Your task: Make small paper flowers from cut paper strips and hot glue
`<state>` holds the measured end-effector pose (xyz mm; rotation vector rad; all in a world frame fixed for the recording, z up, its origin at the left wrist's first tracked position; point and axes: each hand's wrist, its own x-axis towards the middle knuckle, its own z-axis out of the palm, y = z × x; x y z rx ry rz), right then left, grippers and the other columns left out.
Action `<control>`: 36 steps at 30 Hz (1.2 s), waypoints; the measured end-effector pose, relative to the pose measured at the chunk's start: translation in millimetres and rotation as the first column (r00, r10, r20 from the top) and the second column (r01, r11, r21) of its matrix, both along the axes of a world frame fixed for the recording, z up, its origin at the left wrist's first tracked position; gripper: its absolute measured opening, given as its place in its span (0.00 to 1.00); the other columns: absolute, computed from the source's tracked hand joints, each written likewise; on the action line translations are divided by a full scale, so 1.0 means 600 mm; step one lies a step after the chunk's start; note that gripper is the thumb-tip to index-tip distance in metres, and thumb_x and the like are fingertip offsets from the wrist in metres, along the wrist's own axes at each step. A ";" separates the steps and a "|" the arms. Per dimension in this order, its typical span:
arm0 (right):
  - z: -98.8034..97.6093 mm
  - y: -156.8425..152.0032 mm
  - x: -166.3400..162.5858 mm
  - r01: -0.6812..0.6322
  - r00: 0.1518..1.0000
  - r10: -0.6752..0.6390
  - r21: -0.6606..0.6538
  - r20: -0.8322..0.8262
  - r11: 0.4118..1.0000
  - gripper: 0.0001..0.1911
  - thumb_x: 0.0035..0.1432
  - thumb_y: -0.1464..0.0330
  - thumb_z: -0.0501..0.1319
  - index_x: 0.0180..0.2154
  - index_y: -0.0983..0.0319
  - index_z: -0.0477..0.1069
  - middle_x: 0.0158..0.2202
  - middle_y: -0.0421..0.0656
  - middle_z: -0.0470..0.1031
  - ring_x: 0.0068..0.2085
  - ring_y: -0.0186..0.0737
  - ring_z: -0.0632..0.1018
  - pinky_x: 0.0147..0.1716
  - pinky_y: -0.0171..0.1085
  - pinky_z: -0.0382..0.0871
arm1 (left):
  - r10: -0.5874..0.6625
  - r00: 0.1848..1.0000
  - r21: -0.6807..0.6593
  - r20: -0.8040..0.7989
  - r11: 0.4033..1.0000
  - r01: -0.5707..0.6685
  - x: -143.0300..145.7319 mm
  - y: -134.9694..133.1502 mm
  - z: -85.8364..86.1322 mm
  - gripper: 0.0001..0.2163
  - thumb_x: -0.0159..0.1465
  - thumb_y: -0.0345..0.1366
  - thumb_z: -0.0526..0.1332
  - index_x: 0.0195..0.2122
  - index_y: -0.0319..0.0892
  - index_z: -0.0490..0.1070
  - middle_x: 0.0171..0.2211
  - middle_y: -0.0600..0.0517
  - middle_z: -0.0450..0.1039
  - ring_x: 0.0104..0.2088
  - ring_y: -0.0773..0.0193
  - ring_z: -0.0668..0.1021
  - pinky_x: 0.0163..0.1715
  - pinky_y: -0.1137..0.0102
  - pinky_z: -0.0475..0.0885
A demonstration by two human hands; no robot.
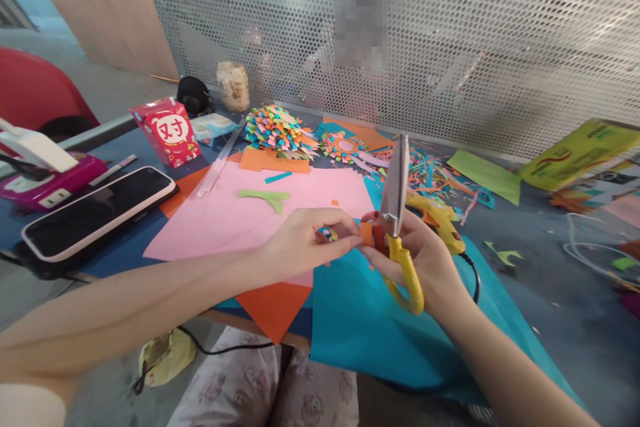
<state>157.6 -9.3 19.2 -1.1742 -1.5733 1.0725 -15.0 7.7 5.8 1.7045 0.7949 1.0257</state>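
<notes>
The hands are close together over the near edge of the desk, their fingertips meeting at a small orange paper piece. The left hand pinches it between thumb and fingers. The right hand is closed around yellow-handled scissors, blades pointing up, its thumb near the orange piece.

Beneath the left hand a pink paper sheet spreads toward the desk's near edge, carrying a green paper offcut. Right of it, a blue paper sheet overhangs that edge. A yellow hot glue gun lies just beyond the right hand.

Toward the desk's far edge sit a multicoloured fringed paper ball and, to its right, a heap of paper shreds. Near the left edge are a smartphone and a magenta power strip; a red carton stands behind them, slightly tilted.
</notes>
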 end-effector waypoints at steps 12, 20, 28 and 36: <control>-0.007 -0.014 0.040 -0.143 0.966 0.145 -0.027 0.212 0.989 0.17 0.56 0.51 0.59 0.38 0.55 0.60 0.31 0.37 0.63 0.30 0.34 0.66 0.26 0.32 0.65 | 0.156 0.893 0.010 0.421 0.984 -0.177 -0.018 0.005 0.031 0.04 0.60 0.32 0.63 0.29 0.41 0.69 0.26 0.54 0.73 0.24 0.71 0.75 0.19 0.77 0.67; 0.001 -0.024 0.033 -0.106 0.955 0.124 -0.081 0.270 0.991 0.15 0.53 0.53 0.61 0.36 0.55 0.63 0.32 0.40 0.67 0.29 0.37 0.69 0.26 0.34 0.70 | 0.201 0.869 -0.046 0.452 0.978 -0.203 -0.014 0.002 0.035 0.04 0.58 0.30 0.63 0.28 0.41 0.69 0.25 0.56 0.73 0.25 0.69 0.77 0.18 0.77 0.67; -0.002 -0.021 0.035 -0.100 0.958 0.120 -0.088 0.262 0.991 0.17 0.50 0.50 0.62 0.36 0.53 0.65 0.27 0.39 0.66 0.27 0.38 0.70 0.23 0.33 0.70 | 0.170 0.869 -0.045 0.465 0.985 -0.169 -0.015 0.000 0.029 0.03 0.59 0.28 0.63 0.30 0.42 0.72 0.29 0.57 0.74 0.20 0.75 0.73 0.18 0.77 0.68; 0.009 -0.038 0.004 0.068 0.980 -0.043 -0.126 0.194 0.990 0.23 0.44 0.44 0.64 0.33 0.53 0.65 0.25 0.38 0.64 0.26 0.38 0.66 0.25 0.36 0.67 | 0.157 0.872 -0.003 0.464 0.984 -0.176 -0.017 0.003 0.028 0.03 0.60 0.28 0.62 0.31 0.41 0.72 0.30 0.56 0.75 0.21 0.73 0.75 0.18 0.78 0.69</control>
